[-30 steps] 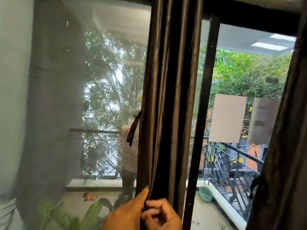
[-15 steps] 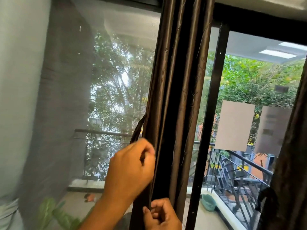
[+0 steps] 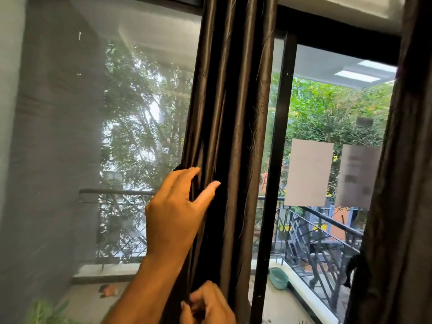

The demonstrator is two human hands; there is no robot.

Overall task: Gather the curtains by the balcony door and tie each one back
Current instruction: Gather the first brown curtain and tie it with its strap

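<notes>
- A grey mesh screen fills the left part of the view; trees and a balcony railing show through it, hazy.
- Low at the left edge of the balcony floor, green leaves of a plant poke up, blurred.
- My left hand is raised at the left edge of the gathered brown curtain. Its fingers reach behind the folds and the thumb lies across the front, so the hand loosely cups the fabric in a wide, half-closed hold.
- The brown curtain hangs in tight vertical folds at the centre, in front of the black door frame.
- My right hand is at the bottom edge, below the left one, fingers curled and pinching the curtain's lower folds.
- Right of the frame, through the clear glass, a green bowl sits on the balcony floor near the ledge.
- At the right edge a second dark curtain hangs, with a dark tie at its left edge, low down.
</notes>
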